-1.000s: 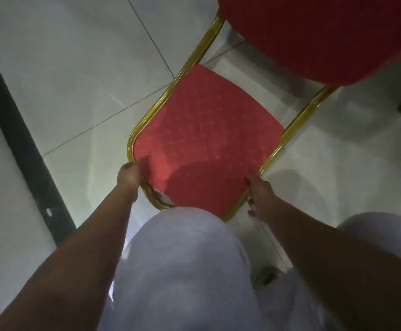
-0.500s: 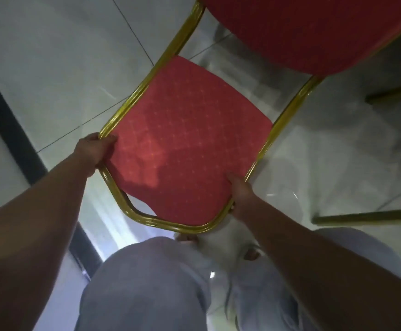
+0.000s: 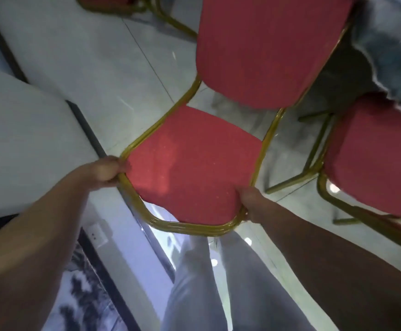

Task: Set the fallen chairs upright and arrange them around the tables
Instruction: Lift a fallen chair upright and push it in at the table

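Head camera looks down on a red banquet chair (image 3: 194,163) with a gold metal frame (image 3: 192,227), which stands directly in front of the person. Its padded backrest is nearest to us and its red seat (image 3: 266,48) lies beyond, toward the top of the view. Its legs are hidden under the seat, so we cannot tell if all of them are on the floor.

The left hand (image 3: 104,173) grips the left upper corner of the frame, with the fingers curled round the gold tube. The right hand (image 3: 252,204) holds the right upper corner in the same way, its thumb on the edge of the red padding. Both arms are stretched forward.

Below the backrest we see the person's legs in light trousers (image 3: 194,283). Just beside the held chair, on the right, is a second red chair (image 3: 373,163) with the same gold frame. At the top right a pale tablecloth (image 3: 390,44) hangs down, very near to both seats. A part of a third chair (image 3: 113,3) shows at the top left edge.

The floor (image 3: 87,56) is of light glossy tiles. On the left is a white wall (image 3: 27,139) with a dark strip (image 3: 85,120) along its foot.
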Demonstrator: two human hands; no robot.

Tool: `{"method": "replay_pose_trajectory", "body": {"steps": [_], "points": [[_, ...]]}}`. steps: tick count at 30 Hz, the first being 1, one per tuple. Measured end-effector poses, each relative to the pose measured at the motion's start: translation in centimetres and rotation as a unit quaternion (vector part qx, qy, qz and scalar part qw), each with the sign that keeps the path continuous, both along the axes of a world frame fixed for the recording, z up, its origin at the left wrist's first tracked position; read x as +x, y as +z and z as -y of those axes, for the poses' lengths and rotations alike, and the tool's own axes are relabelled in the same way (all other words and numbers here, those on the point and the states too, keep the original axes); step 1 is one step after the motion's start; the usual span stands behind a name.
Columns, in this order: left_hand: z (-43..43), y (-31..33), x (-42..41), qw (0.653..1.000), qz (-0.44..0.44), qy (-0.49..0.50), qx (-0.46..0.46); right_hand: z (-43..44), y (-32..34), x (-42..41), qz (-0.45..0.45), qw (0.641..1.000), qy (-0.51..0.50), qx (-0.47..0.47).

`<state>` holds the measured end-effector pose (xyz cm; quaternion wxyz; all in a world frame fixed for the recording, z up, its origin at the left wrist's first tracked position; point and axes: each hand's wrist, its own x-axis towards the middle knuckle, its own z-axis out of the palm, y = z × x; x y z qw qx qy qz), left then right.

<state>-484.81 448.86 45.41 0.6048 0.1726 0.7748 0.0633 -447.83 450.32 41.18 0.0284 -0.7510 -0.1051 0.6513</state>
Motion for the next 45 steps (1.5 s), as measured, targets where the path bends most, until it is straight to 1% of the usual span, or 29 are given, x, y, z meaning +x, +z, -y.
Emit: {"method": "replay_pose_trajectory", "body": {"steps": [2, 4, 6, 7, 9, 11, 13, 17, 21, 24, 26, 30, 33, 36, 39, 41, 43, 45], "points": [[2.9, 2.0, 3.9, 0.997, 0.076, -0.01, -0.016, 1.2, 2.4, 4.1, 0.004, 1.0, -0.006, 0.0], [5.6, 2.1, 8.0, 0.994, 0.097, 0.04, -0.035, 1.7, 2.4, 7.6, 0.033, 0.999, 0.007, 0.018], [8.2, 0.5, 11.1, 0.986, 0.081, 0.141, -0.029, 2.2, 2.4, 9.9, 0.058, 0.997, 0.029, 0.034], [9.1, -0.1, 12.2, 0.981, 0.074, 0.176, -0.019, 2.6, 2.3, 10.5, 0.071, 0.996, 0.04, 0.041], [9.9, -0.5, 13.8, 0.97, 0.08, 0.231, -0.008, 3.2, 2.0, 10.9, 0.108, 0.99, 0.071, 0.054], [10.1, -0.5, 14.4, 0.962, 0.099, 0.256, 0.001, 3.2, 2.1, 10.8, 0.138, 0.983, 0.094, 0.073], [10.1, -0.7, 14.4, 0.962, 0.092, 0.257, 0.006, 3.6, 1.6, 10.8, 0.147, 0.978, 0.12, 0.082], [10.8, -1.3, 14.0, 0.966, 0.057, 0.251, 0.027, 4.3, 0.9, 10.7, 0.201, 0.955, 0.177, 0.125], [12.7, -2.6, 14.5, 0.968, 0.057, 0.243, 0.027, 5.5, 0.2, 11.2, 0.253, 0.936, 0.209, 0.127], [14.1, -3.4, 15.2, 0.968, 0.054, 0.239, 0.043, 6.3, -0.2, 11.8, 0.277, 0.927, 0.218, 0.131], [14.1, -3.5, 15.3, 0.967, 0.032, 0.247, 0.053, 6.4, -0.3, 11.8, 0.281, 0.924, 0.226, 0.13], [13.6, -3.2, 15.5, 0.971, -0.007, 0.232, 0.056, 6.2, -0.4, 11.6, 0.287, 0.922, 0.226, 0.126], [13.9, -4.0, 16.0, 0.971, -0.006, 0.236, 0.033, 6.9, -2.1, 11.6, 0.308, 0.918, 0.213, 0.13], [14.5, -6.2, 16.5, 0.969, 0.016, 0.248, 0.012, 8.0, -5.1, 11.4, 0.285, 0.931, 0.194, 0.123], [15.6, -9.5, 15.7, 0.964, 0.069, 0.258, 0.006, 9.3, -8.8, 11.2, 0.207, 0.962, 0.139, 0.115], [16.5, -12.0, 14.6, 0.959, 0.099, 0.264, -0.008, 10.2, -11.1, 11.1, 0.149, 0.979, 0.108, 0.088], [17.5, -14.1, 13.4, 0.955, 0.096, 0.279, -0.024, 11.1, -12.9, 10.4, 0.104, 0.99, 0.085, 0.052], [18.5, -15.8, 12.1, 0.952, 0.073, 0.295, -0.026, 12.0, -14.1, 8.8, 0.101, 0.992, 0.06, 0.038]]}}
